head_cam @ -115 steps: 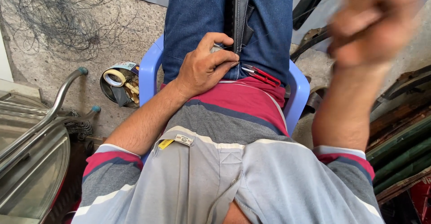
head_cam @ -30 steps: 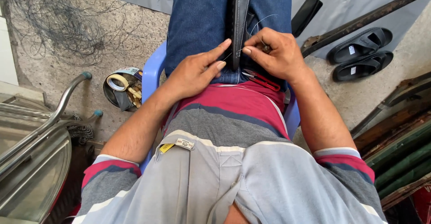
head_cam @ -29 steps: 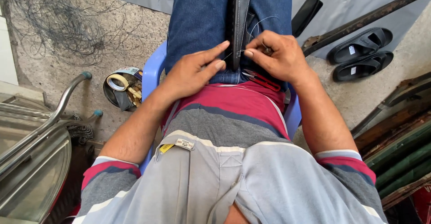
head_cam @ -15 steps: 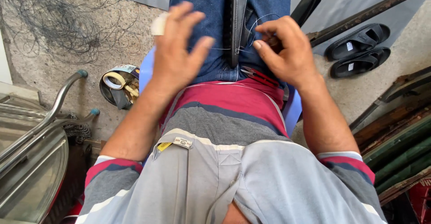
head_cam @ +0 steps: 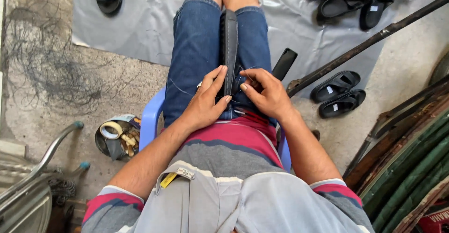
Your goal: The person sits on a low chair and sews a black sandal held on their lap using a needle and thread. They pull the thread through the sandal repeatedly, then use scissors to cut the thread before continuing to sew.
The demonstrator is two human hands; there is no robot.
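Observation:
I sit on a light blue plastic chair point(head_cam: 148, 121) in blue denim shorts. A long black leather strip point(head_cam: 229, 41) stands clamped between my knees. My left hand point(head_cam: 206, 103) lies against the strip's left side, thumb and fingers pressing it near its lower end. My right hand point(head_cam: 264, 93) is on the right side of the strip, fingertips pinched on a thin thread point(head_cam: 250, 69) that loops out from the seam. A needle, if there is one, is too small to see.
A tin point(head_cam: 114, 137) with tape rolls sits on the concrete by the chair's left. Black sandals point(head_cam: 339, 95) lie to the right, more footwear at the top on a grey sheet point(head_cam: 126, 22). A rusty bar point(head_cam: 369, 41) runs diagonally; metal tubing point(head_cam: 42, 158) lower left.
My left hand, lifted with fingers spread half a second ago, is back down against the strip. The view has tilted forward, showing more of my legs and the grey sheet.

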